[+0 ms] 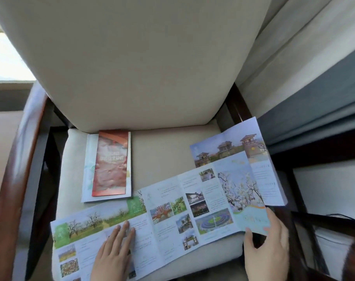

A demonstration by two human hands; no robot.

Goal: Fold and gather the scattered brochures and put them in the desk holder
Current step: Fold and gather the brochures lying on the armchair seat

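A long unfolded brochure (172, 216) with photos of trees and flowers lies spread across the front of a chair seat (160, 157). My left hand (113, 254) presses flat on its left panels, fingers straight. My right hand (267, 250) pinches the brochure's lower right panel, thumb under the edge and fingers on top. Under its right end lies another open brochure (233, 147) showing tower buildings. A folded red brochure (110, 165) rests on a pale folded one (87, 169) at the back left of the seat. No desk holder is in view.
The chair has a tall beige backrest (132, 57) and dark wooden armrests (16, 169) on both sides. A grey and white bed or sofa edge (318, 98) runs along the right. A bright window area (2, 57) shows at far left.
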